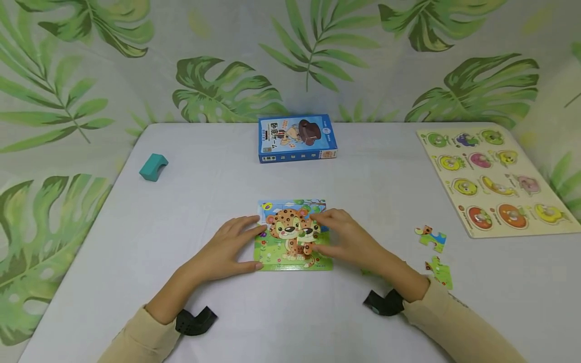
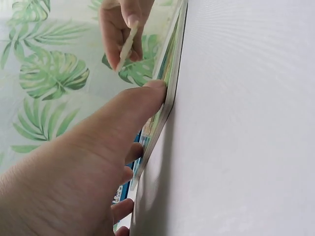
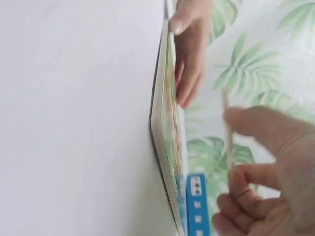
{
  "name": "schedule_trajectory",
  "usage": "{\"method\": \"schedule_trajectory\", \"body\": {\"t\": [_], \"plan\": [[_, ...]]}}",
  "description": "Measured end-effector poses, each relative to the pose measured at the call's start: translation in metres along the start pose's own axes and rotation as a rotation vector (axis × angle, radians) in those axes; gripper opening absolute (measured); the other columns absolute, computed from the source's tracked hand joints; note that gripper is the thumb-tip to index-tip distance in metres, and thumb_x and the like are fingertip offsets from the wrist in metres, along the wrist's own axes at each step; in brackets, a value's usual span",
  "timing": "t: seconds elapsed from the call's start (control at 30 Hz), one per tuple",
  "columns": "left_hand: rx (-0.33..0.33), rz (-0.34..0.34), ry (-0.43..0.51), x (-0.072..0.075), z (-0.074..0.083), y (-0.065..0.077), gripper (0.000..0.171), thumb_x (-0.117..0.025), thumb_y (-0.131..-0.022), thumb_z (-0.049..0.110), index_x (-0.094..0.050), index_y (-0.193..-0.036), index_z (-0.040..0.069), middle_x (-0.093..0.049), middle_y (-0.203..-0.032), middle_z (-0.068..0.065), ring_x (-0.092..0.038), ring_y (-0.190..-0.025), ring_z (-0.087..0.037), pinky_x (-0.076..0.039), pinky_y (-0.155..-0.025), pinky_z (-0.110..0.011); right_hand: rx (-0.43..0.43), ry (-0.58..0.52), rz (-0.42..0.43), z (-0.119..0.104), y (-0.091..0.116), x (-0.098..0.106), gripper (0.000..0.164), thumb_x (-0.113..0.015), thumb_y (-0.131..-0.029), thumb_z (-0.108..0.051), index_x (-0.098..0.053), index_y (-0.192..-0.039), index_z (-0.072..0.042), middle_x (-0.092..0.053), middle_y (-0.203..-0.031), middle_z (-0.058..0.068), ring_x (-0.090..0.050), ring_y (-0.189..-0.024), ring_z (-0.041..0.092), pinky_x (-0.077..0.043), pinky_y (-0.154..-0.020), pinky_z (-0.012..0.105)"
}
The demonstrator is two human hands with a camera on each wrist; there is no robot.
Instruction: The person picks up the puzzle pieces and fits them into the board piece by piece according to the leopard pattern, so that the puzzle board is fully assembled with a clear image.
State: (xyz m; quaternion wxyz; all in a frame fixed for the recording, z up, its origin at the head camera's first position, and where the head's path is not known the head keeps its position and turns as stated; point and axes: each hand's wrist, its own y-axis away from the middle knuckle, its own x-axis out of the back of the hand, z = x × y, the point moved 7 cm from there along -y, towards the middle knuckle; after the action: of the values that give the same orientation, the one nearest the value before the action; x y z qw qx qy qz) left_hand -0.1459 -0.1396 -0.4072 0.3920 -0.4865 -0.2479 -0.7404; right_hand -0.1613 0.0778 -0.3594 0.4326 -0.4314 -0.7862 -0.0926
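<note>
A leopard jigsaw puzzle lies in its flat frame on the white table. My left hand rests against its left edge, fingers spread and fairly straight, with the thumb touching the near rim. Over the right part of the picture, my right hand pinches a puzzle piece between thumb and fingers. The piece is raised off the board and seen edge-on in both wrist views. Right of the board lie two loose pieces, an upper one and a lower one. A green bit shows partly behind the right wrist.
A blue game box stands behind the puzzle. At the far left sits a teal block with an arched notch. A wooden fruit board lies at the right edge of the table. Leaf-patterned cloth hangs behind.
</note>
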Motion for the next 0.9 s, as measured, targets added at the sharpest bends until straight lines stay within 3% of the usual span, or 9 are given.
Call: {"method": "schedule_trajectory", "body": {"t": [0.17, 0.37, 0.57, 0.7, 0.9], "plan": [[-0.039, 0.032, -0.068, 0.001, 0.009, -0.003, 0.075, -0.056, -0.078, 0.055, -0.038, -0.137, 0.013, -0.03, -0.142, 0.002, -0.024, -0.13, -0.02, -0.01, -0.105, -0.046, -0.088, 0.002, -0.067, 0.006, -0.012, -0.019, 0.062, -0.074, -0.075, -0.024, -0.05, -0.127, -0.002, -0.05, -0.112, 0.009, -0.043, -0.104, 0.021, -0.044, -0.082, 0.035], [-0.03, 0.045, -0.141, -0.003, 0.014, -0.003, 0.08, -0.049, -0.08, 0.062, -0.034, -0.139, 0.01, -0.029, -0.143, -0.001, -0.024, -0.129, -0.018, -0.009, -0.105, -0.047, -0.092, 0.057, -0.097, 0.009, -0.023, -0.031, 0.061, -0.072, -0.077, -0.027, -0.049, -0.128, -0.003, -0.05, -0.117, 0.012, -0.042, -0.109, 0.024, -0.041, -0.088, 0.038], [-0.049, 0.072, -0.171, -0.005, 0.022, -0.005, 0.075, -0.045, -0.08, 0.066, -0.032, -0.14, 0.024, -0.028, -0.142, -0.004, -0.026, -0.127, -0.023, -0.013, -0.103, -0.05, -0.043, 0.125, -0.134, 0.008, -0.032, -0.036, 0.058, -0.071, -0.078, -0.027, -0.051, -0.127, -0.003, -0.053, -0.116, 0.012, -0.04, -0.111, 0.025, -0.035, -0.091, 0.041], [-0.072, 0.049, -0.204, -0.009, 0.028, -0.007, 0.069, -0.04, -0.079, 0.069, -0.033, -0.139, 0.035, -0.024, -0.142, -0.009, -0.024, -0.126, -0.029, -0.014, -0.102, -0.053, -0.028, 0.144, -0.167, 0.009, -0.036, -0.038, 0.055, -0.071, -0.077, -0.025, -0.054, -0.124, -0.003, -0.054, -0.112, 0.009, -0.041, -0.107, 0.024, -0.033, -0.09, 0.041], [-0.09, 0.049, -0.218, -0.009, 0.032, -0.008, 0.067, -0.044, -0.079, 0.067, -0.036, -0.137, 0.035, -0.024, -0.141, -0.013, -0.023, -0.125, -0.029, -0.015, -0.103, -0.049, -0.036, 0.179, -0.206, 0.009, -0.039, -0.038, 0.053, -0.07, -0.079, -0.029, -0.055, -0.124, -0.006, -0.053, -0.112, 0.007, -0.042, -0.105, 0.024, -0.033, -0.089, 0.041]]}}
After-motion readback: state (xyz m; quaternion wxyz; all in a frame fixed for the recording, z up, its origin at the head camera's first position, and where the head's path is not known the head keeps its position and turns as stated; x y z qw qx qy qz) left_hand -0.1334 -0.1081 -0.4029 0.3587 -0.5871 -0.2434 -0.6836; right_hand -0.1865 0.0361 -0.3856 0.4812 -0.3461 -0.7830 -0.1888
